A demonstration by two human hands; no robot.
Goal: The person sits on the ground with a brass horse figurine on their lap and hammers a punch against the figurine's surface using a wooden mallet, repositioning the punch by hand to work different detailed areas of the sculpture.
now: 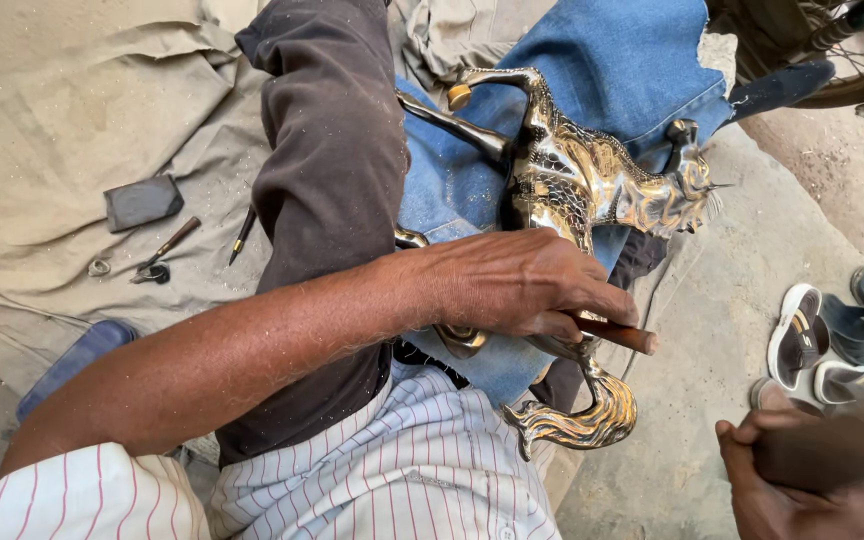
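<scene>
A shiny brass horse figure (592, 180) lies across my lap on a blue denim cloth (612, 60), its tail curling down near my striped shirt. My left hand (512, 285) rests on the figure's lower body, closed around a wooden-handled punch (624, 337) whose brown end sticks out to the right. My right hand (782, 500) is at the lower right, apart from the figure, gripping a dark wooden block (832, 450) that is blurred. My bent leg in dark trousers (332, 150) lies left of the figure.
On the tan cloth at left lie a dark grey block (142, 202), a small wooden-handled tool (167, 245), a thin pointed tool (242, 235) and a metal ring (99, 267). Sandals (832, 340) sit on the stone floor at right. A wheel (862, 50) stands at the top right.
</scene>
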